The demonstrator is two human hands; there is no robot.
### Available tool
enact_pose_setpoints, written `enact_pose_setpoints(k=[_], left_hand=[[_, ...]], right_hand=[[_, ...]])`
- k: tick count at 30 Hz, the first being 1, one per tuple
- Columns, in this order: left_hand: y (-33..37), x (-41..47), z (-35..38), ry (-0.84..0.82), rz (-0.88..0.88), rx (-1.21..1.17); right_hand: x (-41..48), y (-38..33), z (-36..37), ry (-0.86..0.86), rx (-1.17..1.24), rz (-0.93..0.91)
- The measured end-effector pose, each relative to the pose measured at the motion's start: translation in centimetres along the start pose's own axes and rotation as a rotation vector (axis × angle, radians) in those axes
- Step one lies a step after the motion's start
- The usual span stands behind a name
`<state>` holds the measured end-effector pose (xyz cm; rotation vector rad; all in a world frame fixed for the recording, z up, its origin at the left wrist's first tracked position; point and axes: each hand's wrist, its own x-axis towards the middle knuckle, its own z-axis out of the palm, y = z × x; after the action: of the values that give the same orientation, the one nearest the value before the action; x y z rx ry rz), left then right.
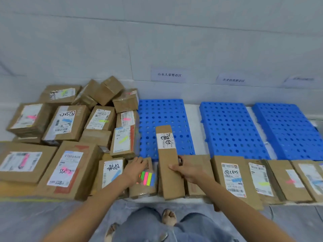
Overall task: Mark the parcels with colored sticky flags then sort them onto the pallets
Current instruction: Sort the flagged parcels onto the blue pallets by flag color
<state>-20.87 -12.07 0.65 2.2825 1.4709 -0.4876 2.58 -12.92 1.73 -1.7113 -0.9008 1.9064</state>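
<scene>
The right hand [183, 169] grips the long parcel [167, 154] by its right edge, thumb on top (white label facing up), with the parcel's far end over the left pallet [162, 110]. Just left of the long parcel, the left hand [135, 167] rests with bent fingers at the flags [147, 178]; whether it pinches one I cannot tell.

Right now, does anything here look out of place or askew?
Two things. At the back of the left pile, the brown boxes lie tumbled and tilted against each other. The long parcel, gripped by the right hand, pokes over the left pallet and shows no coloured flag.
</scene>
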Motion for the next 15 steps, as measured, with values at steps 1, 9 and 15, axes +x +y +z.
enact_pose_setpoints(k=[1, 9, 15], left_hand=[[0.0, 0.0, 0.0, 0.001, -0.04, -0.057], [-0.5, -0.9, -3.0, 0.351, -0.348, -1.075], [2.4, -1.7, -9.6, 0.418, -0.3, -1.45]], right_hand=[[0.2, 0.4, -0.1, 0.02, -0.049, -0.011], [-1.4, -2.5, -1.6, 0.26, -0.808, -0.513], [-3.6, -9.8, 1.0, 0.203, -1.139, -1.163]])
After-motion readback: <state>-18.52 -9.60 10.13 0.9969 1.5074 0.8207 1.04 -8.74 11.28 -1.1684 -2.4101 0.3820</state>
